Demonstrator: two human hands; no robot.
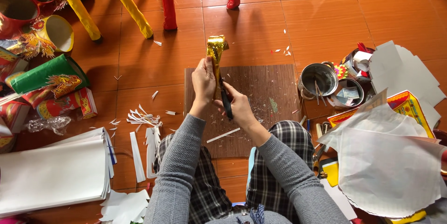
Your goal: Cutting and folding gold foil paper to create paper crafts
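The left hand [203,80] grips the gold foil roll [215,52] upright above the brown board [260,89]. The right hand [238,105] is closed around the scissors [226,99]. For a clean cut, the roll should probably stay steady, with small snips.

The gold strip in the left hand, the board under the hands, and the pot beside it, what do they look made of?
Gold strip: likely metallic foil paper, mirror-shiny and crinkled. Board: wood or wood-look laminate, brown grain, matte, scuffed. Pot: metal, probably steel, grey with a bright rim.

Bare board [260,89] between paper clutter
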